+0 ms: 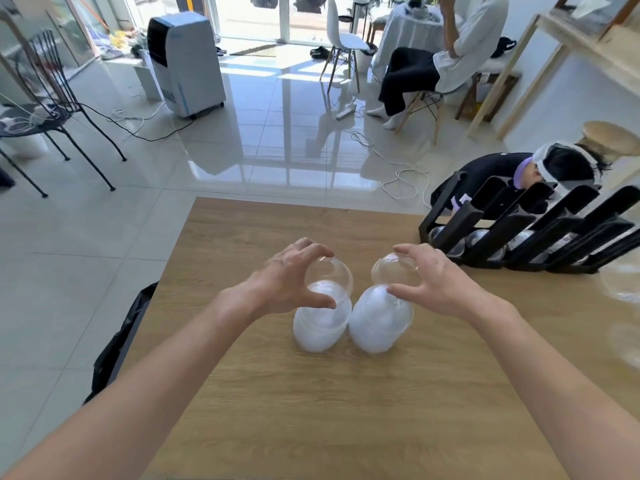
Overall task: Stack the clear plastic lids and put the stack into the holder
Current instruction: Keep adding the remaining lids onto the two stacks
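Two stacks of clear domed plastic lids stand side by side on the wooden table (pixel 311 410), the left stack (pixel 320 325) and the right stack (pixel 379 322). My left hand (pixel 289 282) curls around the top dome lid (pixel 336 275) of the left stack, thumb and fingers on it. My right hand (pixel 431 282) grips the top dome lid (pixel 391 270) of the right stack the same way. The black slotted holder (pixel 530 220) stands at the table's right rear, with some lids in its lower slots.
A black bag (pixel 121 341) hangs at the table's left edge. More clear lids (pixel 623 285) blur at the far right edge. A crouching person (pixel 540 171) is behind the holder, another person sits on a chair farther back. Cables cross the tiled floor.
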A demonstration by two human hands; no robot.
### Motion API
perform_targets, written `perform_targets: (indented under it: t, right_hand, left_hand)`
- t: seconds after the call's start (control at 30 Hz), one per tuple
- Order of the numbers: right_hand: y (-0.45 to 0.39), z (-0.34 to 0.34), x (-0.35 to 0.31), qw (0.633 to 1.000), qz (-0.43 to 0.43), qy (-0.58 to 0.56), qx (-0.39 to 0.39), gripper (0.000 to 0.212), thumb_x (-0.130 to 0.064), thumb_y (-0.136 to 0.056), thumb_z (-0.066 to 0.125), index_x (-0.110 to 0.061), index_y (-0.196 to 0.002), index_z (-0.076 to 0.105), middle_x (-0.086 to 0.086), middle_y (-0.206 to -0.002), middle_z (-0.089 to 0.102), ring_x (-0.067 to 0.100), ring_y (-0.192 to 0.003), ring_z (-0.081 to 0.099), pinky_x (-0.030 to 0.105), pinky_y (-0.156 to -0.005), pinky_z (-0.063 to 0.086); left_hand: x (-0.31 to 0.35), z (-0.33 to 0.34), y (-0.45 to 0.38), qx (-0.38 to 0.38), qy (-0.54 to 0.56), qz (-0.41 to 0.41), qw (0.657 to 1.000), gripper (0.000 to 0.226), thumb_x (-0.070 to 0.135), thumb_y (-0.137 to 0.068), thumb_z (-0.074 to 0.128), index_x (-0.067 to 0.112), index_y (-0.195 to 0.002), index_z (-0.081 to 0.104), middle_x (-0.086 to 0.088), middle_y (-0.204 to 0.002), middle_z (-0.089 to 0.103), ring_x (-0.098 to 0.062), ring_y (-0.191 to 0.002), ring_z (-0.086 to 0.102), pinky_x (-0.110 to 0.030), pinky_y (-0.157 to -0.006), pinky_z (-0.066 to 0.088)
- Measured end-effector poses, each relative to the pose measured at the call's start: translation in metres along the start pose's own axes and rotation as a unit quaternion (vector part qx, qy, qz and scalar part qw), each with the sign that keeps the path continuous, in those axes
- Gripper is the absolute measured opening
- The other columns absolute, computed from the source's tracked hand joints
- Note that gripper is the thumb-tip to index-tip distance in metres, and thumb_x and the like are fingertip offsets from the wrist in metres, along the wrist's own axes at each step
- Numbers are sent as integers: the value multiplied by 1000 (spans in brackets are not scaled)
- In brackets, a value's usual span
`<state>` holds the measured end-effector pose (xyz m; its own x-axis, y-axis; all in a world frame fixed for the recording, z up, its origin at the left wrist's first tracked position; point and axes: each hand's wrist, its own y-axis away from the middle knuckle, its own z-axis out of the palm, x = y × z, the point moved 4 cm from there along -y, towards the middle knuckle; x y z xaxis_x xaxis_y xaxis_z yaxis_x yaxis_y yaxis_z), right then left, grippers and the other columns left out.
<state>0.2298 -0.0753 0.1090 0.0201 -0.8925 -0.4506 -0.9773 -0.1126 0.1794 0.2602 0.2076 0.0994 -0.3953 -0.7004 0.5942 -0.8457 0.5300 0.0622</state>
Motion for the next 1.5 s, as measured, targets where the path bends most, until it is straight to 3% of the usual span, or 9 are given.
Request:
perform_targets:
  t: [0.17, 0.43, 0.83, 1.07, 1.27, 1.5]
  right_hand:
    - [17, 18, 6, 999, -33, -10, -11, 84, -61, -80, 72, -42, -153, 36, -16, -142, 44, 10, -133, 39, 39, -109, 44]
    - [25, 49, 7, 997, -74, -11, -8, 87, -61, -80, 73, -45, -154, 32, -21, -142, 37, 3, -128, 31, 39, -106, 47]
    - [25, 75, 20, 994, -92, -64, -12, 91, -51, -76, 82, -56, -149, 28, -16, -138, 34, 9, -121, 46, 37, -104, 49]
    - [24, 76, 21, 993, -95, -62, -23, 99, -51, -76, 83, -58, -153, 21, -13, -143, 34, 11, -123, 45, 41, -106, 48]
    - [34, 65, 17, 991, -77, -106, -33, 121, -61, -72, 85, -59, -156, -2, -14, -165, 17, 11, -149, 27, 43, -121, 30]
    - [52, 52, 22, 984, 3, -177, -4, 108, -81, -71, 74, -49, -158, 18, -20, -162, 25, 4, -146, 31, 45, -118, 39]
  left_hand:
    - [-2, 26, 7, -9, -38, -13, 999, 89, 64, -65, 83, 40, -141, 44, 20, -133, 44, -5, -123, 45, -25, -92, 37]
    - [0, 46, 14, -18, -65, -37, 997, 87, 55, -70, 84, 34, -144, 42, 16, -135, 43, -8, -129, 41, -22, -97, 33]
    - [14, 44, 21, -33, -94, -69, 993, 91, 53, -76, 80, 33, -151, 32, 9, -147, 38, -14, -139, 36, -31, -111, 32]
    - [20, 35, 29, -3, -78, -87, 993, 100, 69, -71, 78, 36, -153, 30, 11, -154, 32, -14, -143, 33, -41, -116, 33]
    - [36, 32, 32, 31, -62, -50, 996, 91, 65, -77, 75, 34, -152, 34, 11, -154, 33, -15, -139, 37, -37, -113, 31]
    - [52, 31, 39, 111, -24, 14, 993, 74, 53, -84, 75, 26, -147, 46, 7, -148, 41, -17, -134, 42, -32, -109, 33]
